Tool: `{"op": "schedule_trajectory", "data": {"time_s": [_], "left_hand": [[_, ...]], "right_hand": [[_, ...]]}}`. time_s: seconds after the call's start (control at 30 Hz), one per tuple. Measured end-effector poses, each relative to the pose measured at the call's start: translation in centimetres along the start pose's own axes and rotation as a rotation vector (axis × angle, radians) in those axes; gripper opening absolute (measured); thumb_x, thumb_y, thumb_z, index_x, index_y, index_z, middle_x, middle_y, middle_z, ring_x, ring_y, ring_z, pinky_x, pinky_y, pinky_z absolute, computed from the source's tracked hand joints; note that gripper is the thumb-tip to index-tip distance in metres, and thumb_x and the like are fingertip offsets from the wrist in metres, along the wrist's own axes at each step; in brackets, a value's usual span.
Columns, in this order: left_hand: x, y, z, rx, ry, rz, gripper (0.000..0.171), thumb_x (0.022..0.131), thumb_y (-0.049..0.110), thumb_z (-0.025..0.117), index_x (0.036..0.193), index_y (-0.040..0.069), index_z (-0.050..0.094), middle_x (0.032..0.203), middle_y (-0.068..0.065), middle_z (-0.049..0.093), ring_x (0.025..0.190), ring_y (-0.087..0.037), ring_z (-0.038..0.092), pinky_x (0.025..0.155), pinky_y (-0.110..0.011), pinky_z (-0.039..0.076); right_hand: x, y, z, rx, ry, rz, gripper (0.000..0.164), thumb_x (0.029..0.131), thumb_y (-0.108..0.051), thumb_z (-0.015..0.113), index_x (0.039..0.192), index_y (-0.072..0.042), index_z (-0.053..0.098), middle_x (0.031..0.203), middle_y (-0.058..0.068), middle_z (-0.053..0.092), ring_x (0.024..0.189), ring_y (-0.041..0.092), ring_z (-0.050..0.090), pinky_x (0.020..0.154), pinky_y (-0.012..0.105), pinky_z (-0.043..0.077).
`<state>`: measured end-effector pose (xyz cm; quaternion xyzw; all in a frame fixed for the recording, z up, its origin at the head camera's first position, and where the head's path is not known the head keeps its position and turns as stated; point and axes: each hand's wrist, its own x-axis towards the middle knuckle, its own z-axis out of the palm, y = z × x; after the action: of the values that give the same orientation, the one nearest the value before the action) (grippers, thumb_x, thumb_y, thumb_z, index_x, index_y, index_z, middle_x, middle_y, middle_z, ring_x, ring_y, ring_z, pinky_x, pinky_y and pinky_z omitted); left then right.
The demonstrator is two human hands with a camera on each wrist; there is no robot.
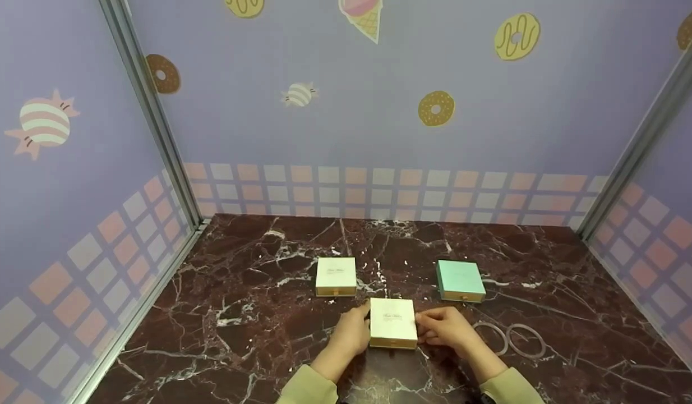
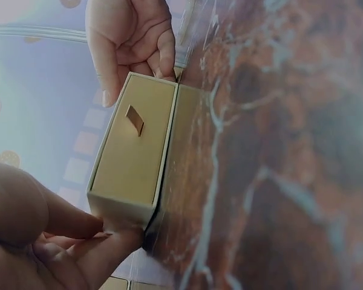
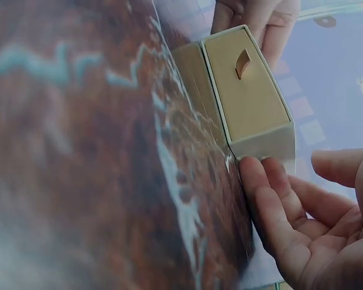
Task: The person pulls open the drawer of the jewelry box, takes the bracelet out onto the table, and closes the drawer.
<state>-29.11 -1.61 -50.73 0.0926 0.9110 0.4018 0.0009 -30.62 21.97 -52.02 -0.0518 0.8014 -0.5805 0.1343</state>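
head: high, farther, forward-down over dark-red white-veined marbled bench [image 1: 256,348] | left wrist, right wrist: low, close, tilted, sharing cream-and-gold rectangular box [image 2: 133,154]

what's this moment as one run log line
left hand: touches left side of front box | right hand: touches its right side | drawer: shut | behind: cream box, green box | further right: two rings

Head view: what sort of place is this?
Probably a small purpose-built booth: metal corner posts stand between wall panels printed with sweets and doughnuts, which enclose a dark marble-patterned tabletop.
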Motion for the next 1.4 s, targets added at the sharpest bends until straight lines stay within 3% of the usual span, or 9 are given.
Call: {"op": "schedule_trajectory", "data": {"time_s": [0.13, 0.27, 0.53, 0.77, 1.2, 1.4], "left_hand": [[0.0, -0.1, -0.1, -0.046, -0.014, 0.032, 0.046, 0.103, 0.006, 0.056, 0.144, -0.014, 0.049, 0.139, -0.035, 0.059, 0.129, -0.05, 0.059, 0.104, -0.062, 0.052], [0.0, -0.2, -0.1, -0.083, -0.061, 0.041, 0.055, 0.101, 0.011, 0.062, 0.146, -0.017, 0.045, 0.147, -0.036, 0.052, 0.137, -0.052, 0.051, 0.114, -0.063, 0.043], [0.0, -0.3, 0.2, -0.116, -0.068, 0.02, 0.058, 0.099, 0.01, 0.066, 0.147, -0.015, 0.044, 0.15, -0.035, 0.048, 0.14, -0.053, 0.046, 0.117, -0.064, 0.039], [0.0, -0.3, 0.3, -0.116, -0.053, -0.022, 0.058, 0.099, 0.012, 0.067, 0.148, -0.01, 0.046, 0.149, -0.034, 0.05, 0.139, -0.053, 0.048, 0.115, -0.064, 0.041], [0.2, -0.3, 0.5, -0.138, -0.038, -0.008, 0.057, 0.099, 0.01, 0.066, 0.148, -0.012, 0.045, 0.149, -0.035, 0.05, 0.139, -0.053, 0.048, 0.115, -0.064, 0.041], [0.9, -0.2, 0.6, -0.156, -0.04, -0.036, 0.057, 0.102, 0.01, 0.063, 0.151, -0.008, 0.043, 0.153, -0.031, 0.048, 0.141, -0.049, 0.046, 0.116, -0.062, 0.043]], "right_hand": [[-0.3, -0.5, 0.4, -0.066, 0.019, -0.008, 0.046, 0.097, -0.016, 0.071, 0.128, 0.018, 0.063, 0.103, 0.022, 0.078, 0.082, 0.018, 0.076, 0.074, 0.033, 0.066], [-0.5, -1.0, 1.2, -0.147, 0.106, -0.032, 0.046, 0.091, -0.009, 0.075, 0.127, 0.016, 0.064, 0.116, 0.027, 0.073, 0.095, 0.023, 0.073, 0.078, 0.036, 0.064], [-1.0, -1.8, 3.1, -0.217, 0.259, -0.054, 0.047, 0.089, 0.004, 0.07, 0.134, 0.015, 0.059, 0.13, 0.031, 0.066, 0.121, 0.04, 0.066, 0.098, 0.05, 0.059], [-1.1, -1.5, 4.0, -0.155, 0.277, -0.076, 0.052, 0.09, 0.007, 0.064, 0.139, 0.019, 0.051, 0.143, 0.037, 0.055, 0.14, 0.049, 0.049, 0.112, 0.057, 0.049], [-0.9, -1.4, 4.0, -0.139, 0.278, -0.086, 0.056, 0.091, 0.004, 0.068, 0.14, 0.02, 0.049, 0.142, 0.038, 0.055, 0.133, 0.047, 0.056, 0.104, 0.051, 0.057], [-0.4, -1.4, 3.7, -0.143, 0.288, -0.099, 0.055, 0.092, 0.003, 0.067, 0.141, 0.019, 0.048, 0.145, 0.037, 0.052, 0.14, 0.049, 0.048, 0.113, 0.057, 0.048]]}}
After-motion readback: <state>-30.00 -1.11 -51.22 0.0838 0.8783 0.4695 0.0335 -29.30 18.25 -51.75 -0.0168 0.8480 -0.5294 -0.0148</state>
